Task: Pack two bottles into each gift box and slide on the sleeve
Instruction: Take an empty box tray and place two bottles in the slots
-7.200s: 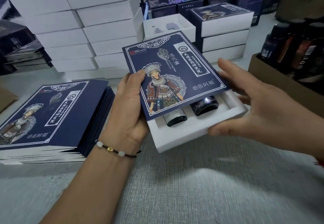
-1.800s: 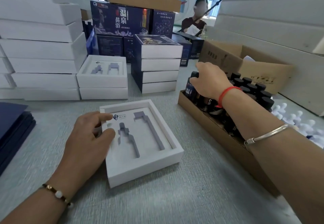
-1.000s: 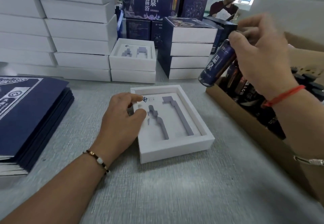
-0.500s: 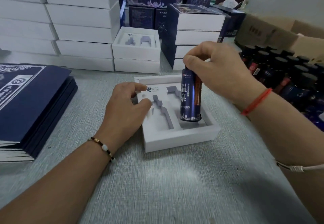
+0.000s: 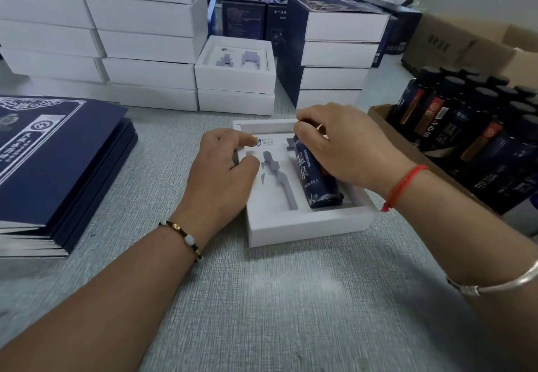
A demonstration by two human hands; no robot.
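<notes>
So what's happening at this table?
A person is packing bottles into gift boxes. The right hand is laying a dark blue bottle into the right slot of an open white box, while the left hand rests on the box's left side to steady it. The left slot is empty. More bottles stand in a cardboard tray on the right, and a stack of blue sleeves waits on the left.

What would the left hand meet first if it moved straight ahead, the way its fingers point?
Probably the bottle that the right hand lays in the gift box. The left hand points right across the empty slot; depth is unclear.
</notes>
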